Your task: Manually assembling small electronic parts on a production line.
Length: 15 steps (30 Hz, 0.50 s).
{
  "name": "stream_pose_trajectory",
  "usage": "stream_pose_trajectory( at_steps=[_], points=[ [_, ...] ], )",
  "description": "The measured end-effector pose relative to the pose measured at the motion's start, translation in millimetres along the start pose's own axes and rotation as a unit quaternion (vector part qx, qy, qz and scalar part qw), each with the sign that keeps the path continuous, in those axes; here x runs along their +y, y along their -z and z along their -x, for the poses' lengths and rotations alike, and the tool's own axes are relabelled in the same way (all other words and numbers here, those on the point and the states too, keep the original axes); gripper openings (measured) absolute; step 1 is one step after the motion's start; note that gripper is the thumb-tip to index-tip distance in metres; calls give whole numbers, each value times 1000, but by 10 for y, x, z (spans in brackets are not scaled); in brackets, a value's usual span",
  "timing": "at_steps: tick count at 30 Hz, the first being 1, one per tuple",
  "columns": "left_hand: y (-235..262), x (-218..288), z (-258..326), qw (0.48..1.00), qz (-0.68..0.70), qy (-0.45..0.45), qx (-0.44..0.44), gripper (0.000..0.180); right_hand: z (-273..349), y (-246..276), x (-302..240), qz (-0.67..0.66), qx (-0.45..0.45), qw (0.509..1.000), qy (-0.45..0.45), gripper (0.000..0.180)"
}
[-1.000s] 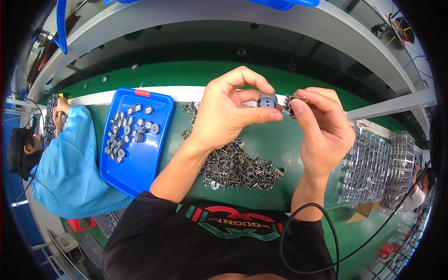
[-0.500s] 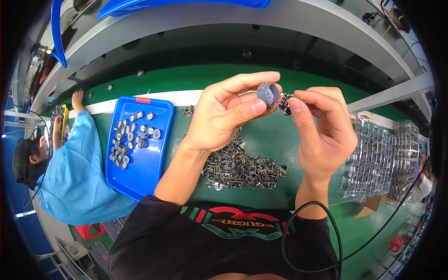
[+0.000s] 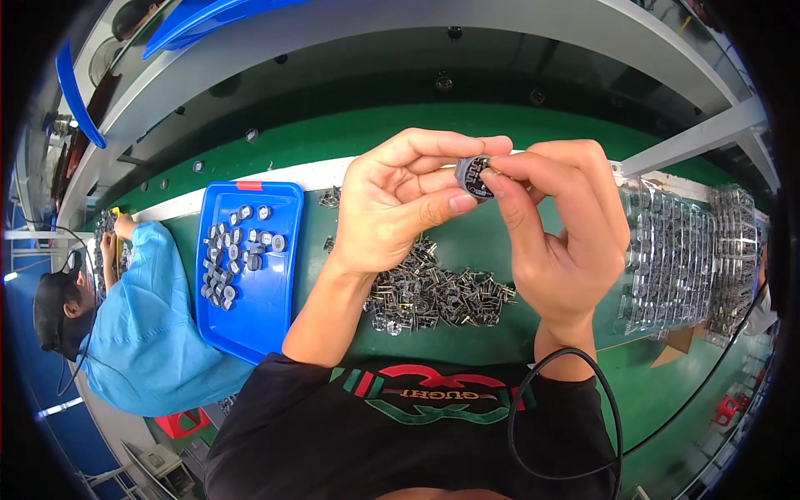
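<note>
Between the thumb and fingers of my left hand (image 3: 385, 204) is a round grey plastic housing (image 3: 461, 174), tilted so its opening faces right. My right hand (image 3: 565, 229) pinches a small black part with metal pins (image 3: 478, 172), which sits at the mouth of the housing, at least partly inside it. Fingertips hide how deep it goes. Below both hands, a pile of small black parts with metal pins (image 3: 437, 293) lies on the green bench. To the left stands a blue tray (image 3: 271, 325) with several grey round pieces (image 3: 232, 254) in it.
Clear plastic trays full of parts (image 3: 667, 254) are stacked at the right. A grey shelf beam (image 3: 400, 33) spans the far side. A black cable (image 3: 521, 392) loops by my right forearm. A co-worker in light blue (image 3: 154, 317) works at the left.
My right hand has moved left, bringing the black part from beside the housing to its opening. My left hand has shifted slightly left and keeps hold of the housing, now turned more sideways.
</note>
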State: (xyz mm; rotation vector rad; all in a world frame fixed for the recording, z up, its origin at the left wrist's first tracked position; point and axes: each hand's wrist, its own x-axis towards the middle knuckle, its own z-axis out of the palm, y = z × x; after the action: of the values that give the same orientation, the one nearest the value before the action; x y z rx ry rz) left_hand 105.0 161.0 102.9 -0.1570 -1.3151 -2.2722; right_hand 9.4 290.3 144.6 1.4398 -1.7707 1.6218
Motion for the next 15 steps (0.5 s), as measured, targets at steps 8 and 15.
stream_pose_trajectory(
  at_steps=[8,15],
  points=[
    [-79,43,30,1000,-8,-13,18,35,32,-84,97,30,38,996,75,24],
    [243,11,-109,979,-112,52,159,21,118,-272,473,-16,-89,996,0,24]
  ],
)
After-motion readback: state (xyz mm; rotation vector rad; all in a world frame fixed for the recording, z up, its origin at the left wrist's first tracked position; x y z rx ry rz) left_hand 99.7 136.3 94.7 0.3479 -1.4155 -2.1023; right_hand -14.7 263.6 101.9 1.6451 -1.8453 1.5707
